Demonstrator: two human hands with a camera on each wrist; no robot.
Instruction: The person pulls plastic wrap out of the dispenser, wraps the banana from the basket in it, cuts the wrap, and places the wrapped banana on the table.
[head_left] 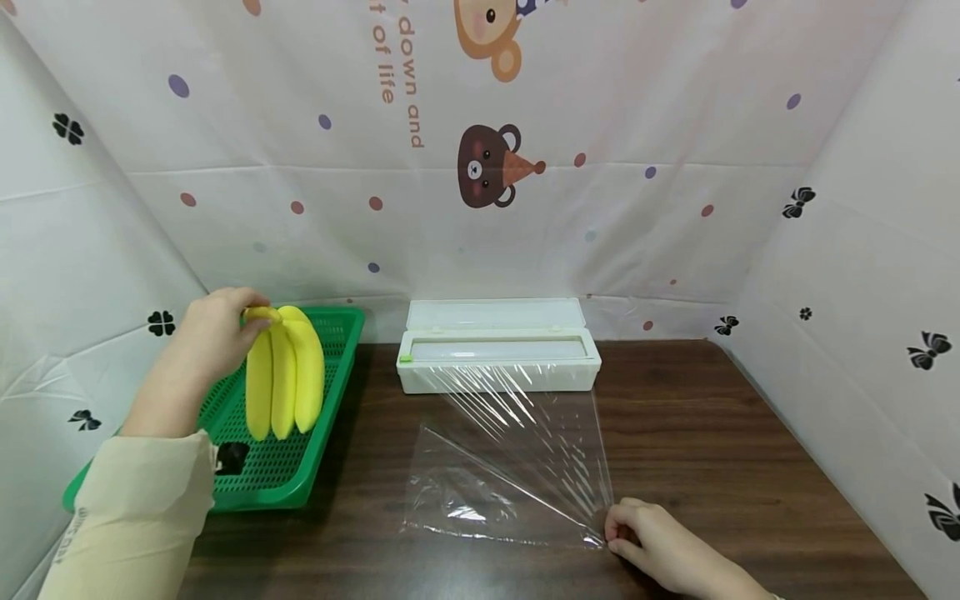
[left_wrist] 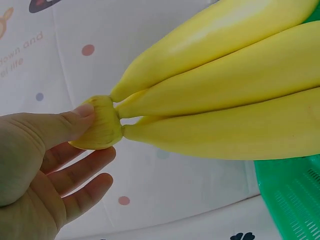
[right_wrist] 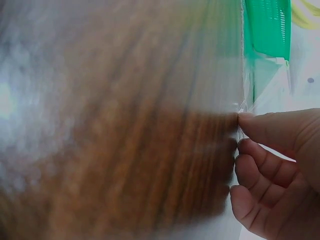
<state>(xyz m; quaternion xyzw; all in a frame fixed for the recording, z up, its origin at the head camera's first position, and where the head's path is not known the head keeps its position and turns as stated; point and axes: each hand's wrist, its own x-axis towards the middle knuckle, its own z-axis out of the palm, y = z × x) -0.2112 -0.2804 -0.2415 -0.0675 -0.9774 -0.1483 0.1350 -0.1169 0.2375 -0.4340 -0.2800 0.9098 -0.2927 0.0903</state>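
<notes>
My left hand (head_left: 216, 333) pinches the stem end of a bunch of three yellow bananas (head_left: 283, 379), which hangs over the green basket (head_left: 330, 433). In the left wrist view the thumb lies on the stem crown of the bananas (left_wrist: 225, 95). My right hand (head_left: 663, 546) pinches a corner of clear plastic wrap (head_left: 517, 467) low on the dark wooden table. The wrap stretches in creases from a white dispenser box (head_left: 498, 377) at the back. From the right wrist side, the thumb and curled fingers of my right hand (right_wrist: 275, 170) meet at the film's edge.
The dispenser's lid (head_left: 495, 314) stands raised against the back cloth. A small green slider (head_left: 406, 359) sits at its left end. A black patch (head_left: 232, 458) shows in the basket by the left sleeve. Printed cloth walls border the wooden table (head_left: 690, 442).
</notes>
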